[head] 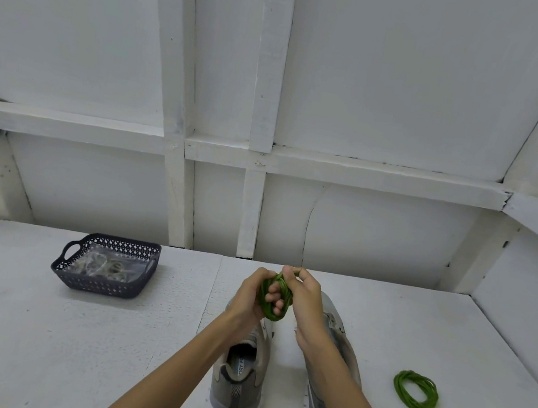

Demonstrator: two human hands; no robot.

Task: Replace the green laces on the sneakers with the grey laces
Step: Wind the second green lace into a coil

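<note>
Green laces [276, 305] over sneakers [236, 389]; basket [94, 283] left.

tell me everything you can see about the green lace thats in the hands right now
The thin, smooth green cord lace is off the shoes and wound into a small coil of several loops. The loops run round the curled fingers of the left hand, while the right hand pinches a strand at the coil's top. It is held over the toe ends of the grey mesh sneakers. Only the hands visibly touch it. Its tips are hidden.
</note>
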